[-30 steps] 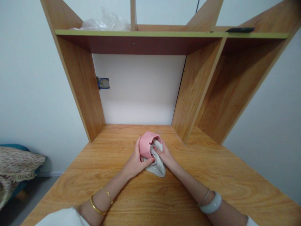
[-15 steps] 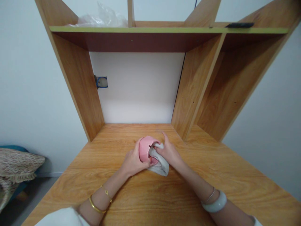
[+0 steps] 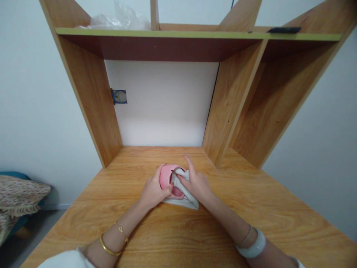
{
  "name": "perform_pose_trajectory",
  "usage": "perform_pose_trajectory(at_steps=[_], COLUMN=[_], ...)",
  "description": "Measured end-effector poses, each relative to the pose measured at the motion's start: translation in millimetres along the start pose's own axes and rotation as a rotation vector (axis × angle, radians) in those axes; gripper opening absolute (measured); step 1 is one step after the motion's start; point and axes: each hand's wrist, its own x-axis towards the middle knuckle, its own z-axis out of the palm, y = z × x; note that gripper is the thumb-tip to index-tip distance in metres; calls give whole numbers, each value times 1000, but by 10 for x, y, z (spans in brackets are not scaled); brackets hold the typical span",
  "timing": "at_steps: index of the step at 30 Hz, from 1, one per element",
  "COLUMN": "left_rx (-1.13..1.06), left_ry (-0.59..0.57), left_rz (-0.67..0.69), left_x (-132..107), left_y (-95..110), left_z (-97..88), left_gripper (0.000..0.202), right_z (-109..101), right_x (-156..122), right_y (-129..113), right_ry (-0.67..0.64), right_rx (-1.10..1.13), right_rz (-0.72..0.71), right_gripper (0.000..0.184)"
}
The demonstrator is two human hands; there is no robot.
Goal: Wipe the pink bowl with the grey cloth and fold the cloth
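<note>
The left hand [image 3: 152, 190] is curling around the left side of a small pink cup [image 3: 167, 178], thumb over the near rim and fingers wrapped behind, so the cup is being gripped firmly and tipped on its side with its mouth turned toward the right. The right hand [image 3: 196, 183] is pinching a pale grey cloth [image 3: 181, 199] and pressing part of it into the cup's mouth; its index finger is sticking out straight toward the back of the desk while the other fingers are closing on the fabric. The loose end of the cloth is trailing onto the desk [image 3: 173, 238] just below both hands.

Cup and cloth are sitting about midway across the desk, nearer its back edge than its front edge, just in front of the open recess under the shelf [image 3: 195, 35]. Gold bangles [image 3: 107, 247] are circling the left wrist, and a pale bangle [image 3: 252, 245] is circling the right. A crumpled clear plastic bag [image 3: 117, 20] is lying on the shelf's left end.
</note>
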Motion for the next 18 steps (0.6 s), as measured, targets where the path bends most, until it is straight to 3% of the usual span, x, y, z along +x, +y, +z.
perform_pose_trajectory(at_steps=[4,7,9,12,15,18], left_rx=[28,87,133,187,205,225], left_ry=[-23,-71,-95,-118,-122,-117], left_rz=[-4,-2,0,6,43,70], left_x=[-13,-21,-25,-32,-44,-56], left_y=[36,80,109,146,171,173], left_z=[-2,-22,-35,-56,-79,-88], left_gripper=[68,75,79,83,82,81], right_z=[44,39,7,-76,-150,-169], right_x=[22,69,90,78,39,18], right_y=[15,53,63,40,9,19], right_ry=[-101,-156,-132,-31,61,94], right_rx=[110,238,238,68,-109,-142], right_rz=[90,133,146,113,6,-107], right_gripper=[91,93,86,75,72,69])
